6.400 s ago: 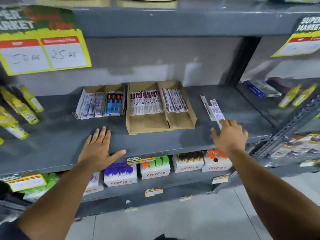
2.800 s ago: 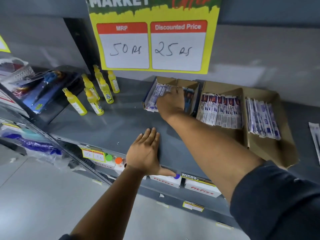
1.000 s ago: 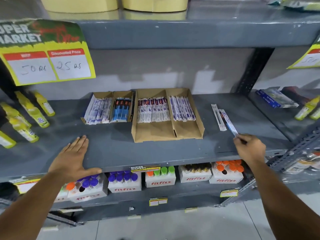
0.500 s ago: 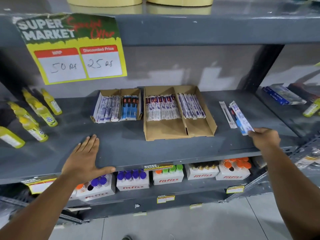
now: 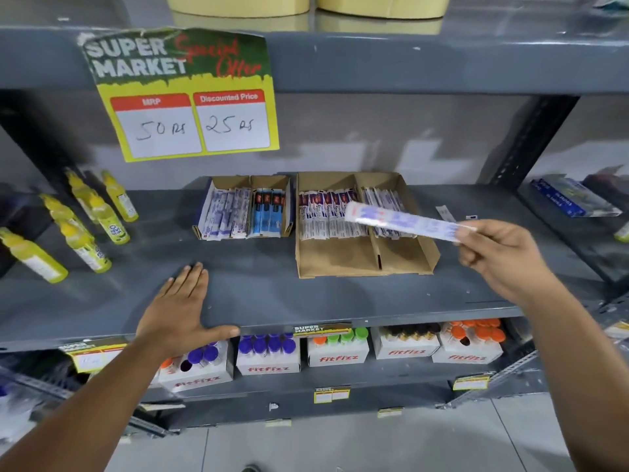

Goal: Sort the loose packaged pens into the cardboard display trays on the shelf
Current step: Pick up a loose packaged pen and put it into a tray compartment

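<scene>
Right hand (image 5: 500, 253) pinching packaged pen (image 5: 405, 221) above larger tray (image 5: 340, 264), left hand (image 5: 180, 311) flat, spread on shelf (image 5: 272, 294)

On the shelf (image 5: 272, 287), the small tray (image 5: 243, 207) sits at nine o'clock of the large tray (image 5: 360, 260), bottles (image 5: 92, 226) further toward nine.

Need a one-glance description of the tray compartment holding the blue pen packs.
Start at the yellow price sign and drop to the grey shelf below it. Two cardboard trays sit there; take the smaller tray, on the left. Its right compartment holds the blue pen packs, the only solid blue ones among white wrappers.
</scene>
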Available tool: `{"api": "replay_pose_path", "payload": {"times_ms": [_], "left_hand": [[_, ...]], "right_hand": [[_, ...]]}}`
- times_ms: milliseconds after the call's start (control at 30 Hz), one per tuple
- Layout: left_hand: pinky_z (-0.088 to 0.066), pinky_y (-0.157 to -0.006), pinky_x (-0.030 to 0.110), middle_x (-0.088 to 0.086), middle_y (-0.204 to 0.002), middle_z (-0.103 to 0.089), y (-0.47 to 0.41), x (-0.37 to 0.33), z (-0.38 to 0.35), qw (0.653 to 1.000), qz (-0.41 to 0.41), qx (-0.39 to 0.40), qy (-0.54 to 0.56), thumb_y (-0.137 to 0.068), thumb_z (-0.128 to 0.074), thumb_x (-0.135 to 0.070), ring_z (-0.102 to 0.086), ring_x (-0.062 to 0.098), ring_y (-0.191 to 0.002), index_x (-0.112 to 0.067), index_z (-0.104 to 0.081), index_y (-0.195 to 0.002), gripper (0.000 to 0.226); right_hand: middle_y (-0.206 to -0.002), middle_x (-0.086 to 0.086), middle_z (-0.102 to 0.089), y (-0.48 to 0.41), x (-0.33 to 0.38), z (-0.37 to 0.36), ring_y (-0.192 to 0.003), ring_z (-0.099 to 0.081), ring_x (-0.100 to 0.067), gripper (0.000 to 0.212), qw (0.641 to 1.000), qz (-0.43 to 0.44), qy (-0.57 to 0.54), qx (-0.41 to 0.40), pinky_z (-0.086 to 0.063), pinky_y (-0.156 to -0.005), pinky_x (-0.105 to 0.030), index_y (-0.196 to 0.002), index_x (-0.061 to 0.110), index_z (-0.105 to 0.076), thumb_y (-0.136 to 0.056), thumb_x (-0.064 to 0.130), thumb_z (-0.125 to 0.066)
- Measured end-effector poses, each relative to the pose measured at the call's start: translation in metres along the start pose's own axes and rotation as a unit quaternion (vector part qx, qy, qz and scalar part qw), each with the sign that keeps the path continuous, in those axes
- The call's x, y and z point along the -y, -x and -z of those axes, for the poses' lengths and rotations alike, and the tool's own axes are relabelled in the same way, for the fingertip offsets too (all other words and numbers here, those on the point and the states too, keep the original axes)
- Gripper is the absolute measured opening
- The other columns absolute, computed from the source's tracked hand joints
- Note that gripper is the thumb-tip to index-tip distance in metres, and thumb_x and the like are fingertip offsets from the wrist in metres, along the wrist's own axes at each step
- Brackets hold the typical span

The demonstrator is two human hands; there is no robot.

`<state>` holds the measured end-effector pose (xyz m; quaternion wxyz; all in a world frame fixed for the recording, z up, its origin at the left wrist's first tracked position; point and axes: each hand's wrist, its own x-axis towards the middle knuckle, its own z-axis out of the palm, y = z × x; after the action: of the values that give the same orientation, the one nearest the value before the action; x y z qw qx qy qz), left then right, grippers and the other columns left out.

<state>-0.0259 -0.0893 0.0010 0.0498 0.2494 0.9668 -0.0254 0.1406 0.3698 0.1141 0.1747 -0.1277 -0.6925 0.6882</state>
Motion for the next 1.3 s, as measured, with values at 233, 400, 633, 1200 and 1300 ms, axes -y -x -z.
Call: {"api": "replay_pose_path", "payload": {"times_ms": [233,400,633,1200,1300], "left_hand": [[0.002,-0.122,0.039,0.006,-0.163,0.013,0.002,-0.002,0.001,1.0,0.001,0.0,0.01,-0.048,-0.007,-0.106,0.013,0.019,-0.149,-0.01,0.007,-0.154,0.144],[0.002,-0.123,0.039,0.006,-0.163,0.013,0.002,-0.002,0.0,1.0,0.002,-0.002,0.011,-0.049,-0.007,-0.106,0.012,0.02,-0.15,-0.009,0.007,-0.153,0.143],[0.001,-0.123,0.04,0.007,-0.164,0.009,0.003,-0.004,0.002,1.0,-0.002,-0.009,0.026,-0.05,-0.014,-0.105,0.01,0.021,-0.15,-0.009,0.006,-0.154,0.142],[0.008,-0.121,0.039,0.006,-0.164,0.01,0.002,0.001,0.002,0.997,-0.006,-0.019,0.072,-0.052,-0.03,-0.103,0.013,0.02,-0.15,-0.01,0.006,-0.154,0.143],[0.008,-0.121,0.04,0.007,-0.164,0.007,0.002,0.002,0.001,0.996,-0.017,-0.032,0.076,-0.054,-0.031,-0.102,0.01,0.022,-0.15,-0.008,0.003,-0.154,0.141]], "right_hand": [[-0.064,-0.004,-0.061,0.005,0.012,-0.053,-0.053,-0.045,-0.011,0.058,0.992,0.01,-0.011,0.122,-0.042,-0.051,-0.021,-0.089,0.011,-0.076,-0.053,0.054,-0.087],[-0.06,0.002,-0.061,-0.001,0.014,-0.083,-0.049,-0.046,-0.01,0.038,0.992,-0.004,-0.043,0.119,-0.043,-0.05,-0.019,-0.095,0.026,-0.075,-0.059,0.036,-0.082],[-0.074,-0.005,-0.067,-0.031,0.008,-0.174,-0.056,-0.051,-0.011,0.007,0.994,-0.081,-0.073,0.03,-0.046,-0.052,-0.02,-0.092,0.011,-0.07,-0.089,0.01,-0.064],[-0.093,-0.008,-0.076,-0.094,-0.062,-0.338,-0.088,-0.066,-0.036,0.029,0.807,0.29,0.499,0.123,-0.055,-0.073,-0.044,-0.1,0.015,-0.073,-0.086,0.033,-0.054],[-0.086,-0.006,-0.074,-0.099,-0.068,-0.344,-0.093,-0.06,-0.035,0.022,0.768,0.241,0.584,0.108,-0.049,-0.073,-0.037,-0.096,0.02,-0.074,-0.088,0.033,-0.057]]}}
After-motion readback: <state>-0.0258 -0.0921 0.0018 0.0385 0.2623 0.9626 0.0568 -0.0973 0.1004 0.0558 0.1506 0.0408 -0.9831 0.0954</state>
